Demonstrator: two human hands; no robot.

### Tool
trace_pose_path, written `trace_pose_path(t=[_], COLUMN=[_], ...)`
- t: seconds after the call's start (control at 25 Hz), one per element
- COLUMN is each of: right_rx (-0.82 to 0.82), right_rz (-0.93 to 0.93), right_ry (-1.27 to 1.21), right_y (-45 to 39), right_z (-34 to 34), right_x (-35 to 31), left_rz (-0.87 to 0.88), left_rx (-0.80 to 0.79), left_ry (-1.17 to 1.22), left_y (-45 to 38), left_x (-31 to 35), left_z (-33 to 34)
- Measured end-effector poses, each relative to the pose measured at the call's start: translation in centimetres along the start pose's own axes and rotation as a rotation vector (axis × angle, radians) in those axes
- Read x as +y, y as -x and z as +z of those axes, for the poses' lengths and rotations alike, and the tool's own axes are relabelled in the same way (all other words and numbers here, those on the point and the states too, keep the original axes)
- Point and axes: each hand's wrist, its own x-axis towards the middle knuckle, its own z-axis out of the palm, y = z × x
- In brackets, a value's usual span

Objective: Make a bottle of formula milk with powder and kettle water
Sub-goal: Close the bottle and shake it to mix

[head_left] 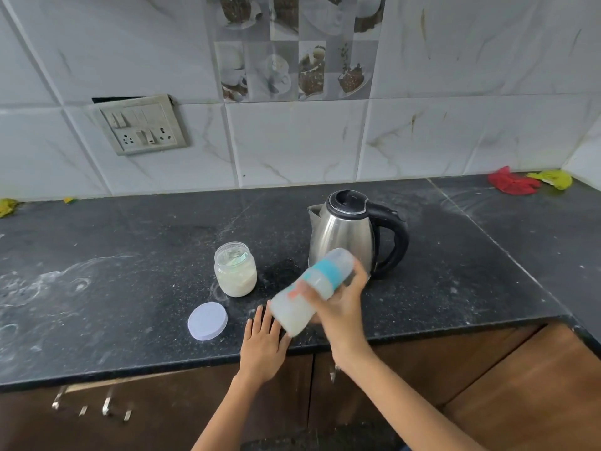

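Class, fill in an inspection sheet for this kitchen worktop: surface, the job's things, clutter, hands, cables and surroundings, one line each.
Surface: dark stone counter, smeared with whitish powder marks.
Job's things: capped baby bottle with milky liquid, tilted in the air and blurred; open powder jar, partly full; its white lid lying flat in front of it; steel kettle, lid closed.
Clutter: red scrap and yellow scrap in the back right corner; yellow bits at far left.
Hands: right hand grips the bottle; left hand flat on the counter edge.
Cables: nothing seen.
Surroundings: tiled wall, switch panel, wooden cabinets below.
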Motion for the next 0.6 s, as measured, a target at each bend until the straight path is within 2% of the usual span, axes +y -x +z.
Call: trace_pose_path(t=[0.04, 0.08, 0.2, 0.24, 0.36, 0.4, 0.52, 0.6], right_rx=[-0.059, -0.051, 0.226, 0.215, -0.047, -0.056, 0.175, 0.201], right_rz=[-0.008, -0.017, 0.000, 0.001, -0.017, -0.011, 0.071, 0.104], right_ry=[0.034, 0.013, -0.204, -0.171, 0.102, 0.101, -0.135, -0.107], right_y=[0.8, 0.4, -2.4, -2.3, 0.2, 0.3, -1.8, -2.7], right_z=[0.2, -0.1, -1.8, -2.0, -1.2, -1.1, -2.1, -2.8], right_x=[0.0, -0.1, -1.3, -1.3, 0.4, 0.3, -1.6, -2.4], left_rz=[0.005, 0.014, 0.019, 0.014, 0.039, 0.034, -0.001, -0.007], left_rx=[-0.027, -0.014, -0.026, -0.018, -0.023, -0.031, -0.042, -0.039], left_ry=[-0.001, -0.027, -0.087, -0.092, -0.080, -0.084, -0.104, -0.110], left_y=[0.0, 0.1, 0.1, 0.0, 0.2, 0.2, 0.1, 0.1], left_x=[0.1, 0.1, -0.1, -0.1, 0.2, 0.1, 0.1, 0.2], left_z=[-0.1, -0.3, -0.2, -0.2, -0.3, -0.4, -0.3, -0.3])
